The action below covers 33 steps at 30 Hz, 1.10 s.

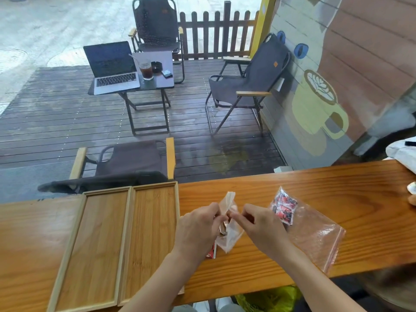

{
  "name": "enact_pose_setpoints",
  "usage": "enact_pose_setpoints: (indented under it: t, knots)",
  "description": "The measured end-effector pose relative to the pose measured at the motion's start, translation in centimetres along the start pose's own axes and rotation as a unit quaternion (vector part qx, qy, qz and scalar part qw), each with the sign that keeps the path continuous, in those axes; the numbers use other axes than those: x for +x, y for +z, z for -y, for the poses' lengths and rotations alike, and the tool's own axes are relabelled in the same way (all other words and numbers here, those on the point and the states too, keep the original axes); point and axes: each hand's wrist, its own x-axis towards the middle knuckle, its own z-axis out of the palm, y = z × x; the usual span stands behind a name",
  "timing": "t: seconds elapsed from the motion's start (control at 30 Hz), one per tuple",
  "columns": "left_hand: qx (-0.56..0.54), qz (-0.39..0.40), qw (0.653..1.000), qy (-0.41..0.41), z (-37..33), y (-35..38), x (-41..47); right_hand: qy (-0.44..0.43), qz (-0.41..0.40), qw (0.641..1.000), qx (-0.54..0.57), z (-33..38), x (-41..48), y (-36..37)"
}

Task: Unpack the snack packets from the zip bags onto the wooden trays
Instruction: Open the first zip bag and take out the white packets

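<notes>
Left hand (199, 226) and right hand (258, 224) meet over the wooden surface (337, 192), each pinching one lip of a small zip bag (231, 224). The bag is held up off the surface with its mouth between the fingertips, a hold suited to pulling the seal apart. A red-and-white snack packet (211, 252) shows below the left hand at the bag's lower end; whether it lies inside the bag or under it cannot be told. To the right a second zip bag (315, 235) lies flat, well within reach, its red packets (284, 207) bunched in the far corner. Two wooden trays (155, 221) sit side by side, touching, just left of the hands, both bare, so emptied packets need only a short move leftward. Unpacking appears to be at its start.
</notes>
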Motion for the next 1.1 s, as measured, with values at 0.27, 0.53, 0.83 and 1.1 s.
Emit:
enact_pose_setpoints:
  t: [0.27, 0.53, 0.83, 1.1]
  knots:
    - [-0.016, -0.051, 0.997, -0.056, 0.5, -1.3, 1.0, 0.111, -0.077, 0.977, 0.167, -1.9, 0.1, -2.3]
    - [0.02, 0.037, 0.997, -0.06, -5.2, -2.1, -2.7, 0.105, -0.063, 0.979, 0.164, -1.5, 0.8, -2.3]
    - [0.057, 0.032, 0.998, 0.01, -5.0, 0.8, -2.5, -0.065, 0.055, 0.984, 0.159, -2.7, 2.6, -5.3]
    - [0.049, 0.027, 0.998, 0.018, -4.2, 0.7, -2.0, -0.19, 0.23, 0.949, -0.1, -2.8, 6.4, -8.3]
